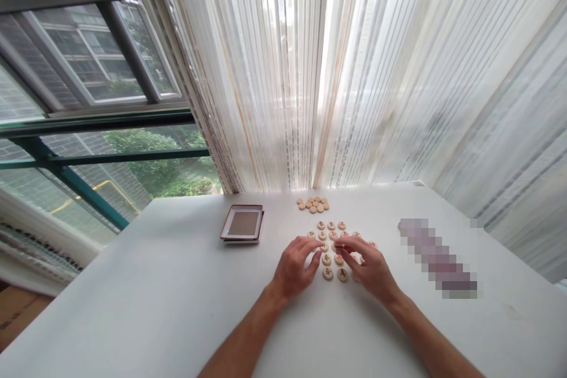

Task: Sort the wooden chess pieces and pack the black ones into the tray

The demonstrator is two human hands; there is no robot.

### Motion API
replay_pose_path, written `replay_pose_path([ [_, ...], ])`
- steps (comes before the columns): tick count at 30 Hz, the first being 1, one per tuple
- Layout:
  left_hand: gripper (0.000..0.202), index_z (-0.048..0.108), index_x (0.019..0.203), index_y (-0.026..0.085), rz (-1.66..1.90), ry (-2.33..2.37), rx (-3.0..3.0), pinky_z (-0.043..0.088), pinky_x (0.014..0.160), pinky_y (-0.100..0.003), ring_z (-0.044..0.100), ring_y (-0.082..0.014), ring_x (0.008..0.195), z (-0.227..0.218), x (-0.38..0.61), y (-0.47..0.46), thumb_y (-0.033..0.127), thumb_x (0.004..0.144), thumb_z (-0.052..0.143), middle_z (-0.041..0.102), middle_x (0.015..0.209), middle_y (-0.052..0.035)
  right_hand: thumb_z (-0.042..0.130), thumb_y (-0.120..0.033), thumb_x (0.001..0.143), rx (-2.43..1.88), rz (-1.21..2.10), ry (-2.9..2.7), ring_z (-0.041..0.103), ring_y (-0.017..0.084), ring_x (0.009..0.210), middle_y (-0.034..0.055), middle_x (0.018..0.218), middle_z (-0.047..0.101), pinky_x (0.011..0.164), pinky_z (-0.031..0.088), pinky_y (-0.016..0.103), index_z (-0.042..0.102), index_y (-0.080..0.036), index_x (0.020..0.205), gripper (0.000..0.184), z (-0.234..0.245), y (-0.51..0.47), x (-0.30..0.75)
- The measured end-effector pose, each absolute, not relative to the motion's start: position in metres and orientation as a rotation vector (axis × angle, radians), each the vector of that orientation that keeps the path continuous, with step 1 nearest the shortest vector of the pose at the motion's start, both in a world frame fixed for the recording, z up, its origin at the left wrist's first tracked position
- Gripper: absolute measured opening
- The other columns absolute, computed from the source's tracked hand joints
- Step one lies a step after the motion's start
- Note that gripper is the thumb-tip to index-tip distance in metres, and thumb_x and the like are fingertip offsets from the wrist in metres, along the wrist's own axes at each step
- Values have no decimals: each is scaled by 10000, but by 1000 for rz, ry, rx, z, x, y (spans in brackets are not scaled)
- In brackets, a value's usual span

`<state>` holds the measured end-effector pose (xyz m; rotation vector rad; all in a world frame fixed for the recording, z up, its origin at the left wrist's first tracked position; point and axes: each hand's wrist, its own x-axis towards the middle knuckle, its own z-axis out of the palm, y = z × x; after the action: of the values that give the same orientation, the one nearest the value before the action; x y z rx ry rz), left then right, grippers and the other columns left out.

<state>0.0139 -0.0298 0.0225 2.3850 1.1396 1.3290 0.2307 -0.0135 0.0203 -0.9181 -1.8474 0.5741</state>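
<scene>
Handling the round pieces [339, 260], set short of the far edge of the desk [177, 283], is best kept light; the left grip [293, 269] is parted, closure of the right grip [374, 266] cannot be told

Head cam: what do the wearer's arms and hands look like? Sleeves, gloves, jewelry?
Both the left hand and right hand are ungloved. The left forearm and right forearm are bare, with no sleeve in frame. No watch, bracelet or cable shows at either wrist, and no ring is visible. Small skin marks can't be made out.
</scene>
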Motion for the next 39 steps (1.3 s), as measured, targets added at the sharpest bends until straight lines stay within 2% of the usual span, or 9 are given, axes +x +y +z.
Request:
replay_pose_path([
  [7,210,611,1142,207,1325,1135,2310,540,884,-369,644,-209,976,22,18,-37,193,936,570,699,1054,-69,593,-237,946,-939,611,-1872,689,190,842,63,1044,682,755,593,324,625,-247,1132,189,19,-24,220],
  [11,174,615,1076,202,1340,1128,2256,550,844,-355,651,-204,928,19,24,-41,243,908,629,697,1000,-62,568,-205,940,-875,581,-1939,680,201,878,66,991,673,765,590,325,613,-231,1008,85,19,-28,214],
  [13,144,623,1037,201,1343,1116,2228,555,829,-344,656,-198,916,17,25,-40,254,905,637,700,975,-58,546,-179,939,-820,542,-1985,668,208,931,74,1008,660,796,582,328,627,-230,983,106,20,-28,213],
  [18,145,645,1051,210,1322,1070,2134,576,807,-320,679,-195,945,15,25,-39,258,916,627,720,1000,-51,550,-167,941,-818,531,-1995,656,203,932,70,1006,654,799,567,319,626,-237,1028,136,19,-26,214],
  [23,176,642,1102,221,1289,1058,1856,601,843,-307,730,-176,903,17,28,-41,300,955,585,751,1021,-39,590,-229,944,-904,545,-1925,661,184,832,48,958,667,740,573,304,592,-239,1068,124,16,-27,215],
  [28,227,622,1142,209,1226,998,1745,595,885,-338,739,-202,941,20,27,-42,330,954,587,756,1053,-70,581,-257,950,-925,530,-1937,670,187,812,61,974,692,626,578,264,638,-236,1032,103,23,-29,216],
  [32,291,588,1159,175,1155,926,1535,604,809,-337,741,-224,935,16,28,-40,379,951,590,745,1059,-111,550,-250,965,-913,576,-1934,687,208,874,80,1046,707,597,589,262,687,-253,1109,199,26,-29,218],
  [35,349,556,1166,154,1158,875,1376,597,736,-314,746,-227,892,11,29,-37,418,942,601,752,997,-125,558,-257,966,-903,574,-1934,689,227,945,84,1089,712,657,613,294,695,-273,1163,241,25,-28,218],
  [39,391,558,1148,139,1180,827,1285,588,717,-308,740,-221,866,10,31,-34,452,922,623,757,935,-122,642,-279,923,-876,502,-1982,661,250,1046,77,1133,706,832,609,380,662,-301,1247,325,22,-26,219],
])
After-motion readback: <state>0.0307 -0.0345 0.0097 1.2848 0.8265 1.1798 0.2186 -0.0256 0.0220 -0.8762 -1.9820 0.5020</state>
